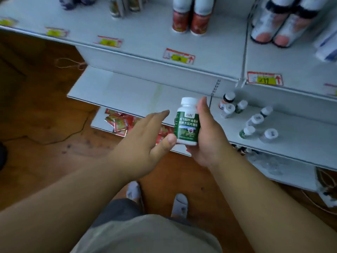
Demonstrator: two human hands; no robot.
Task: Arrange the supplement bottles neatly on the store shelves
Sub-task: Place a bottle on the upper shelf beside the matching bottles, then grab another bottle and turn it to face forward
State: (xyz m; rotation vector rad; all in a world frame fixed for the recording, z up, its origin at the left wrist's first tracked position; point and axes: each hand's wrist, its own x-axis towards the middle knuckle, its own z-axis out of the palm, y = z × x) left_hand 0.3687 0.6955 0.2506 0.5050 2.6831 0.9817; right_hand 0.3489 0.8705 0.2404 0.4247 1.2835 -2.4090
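My right hand (209,136) grips a white supplement bottle (187,123) with a green label and white cap, held upright in front of the middle shelf (127,92). Fingers straight, my left hand (147,141) lies just left of the bottle, its thumb tip touching the bottle's lower left edge. Several small white-capped bottles (253,121) stand scattered on the right shelf section (300,143), some with green labels, one (227,101) with an orange label.
The upper shelf (145,42) carries tall red-and-white cans (189,17), wrapped bottles (273,28) and price tags (178,56). Red packets (118,123) lie on the bottom shelf. Wooden floor, a cable (73,133) and my feet in socks (179,205) are below.
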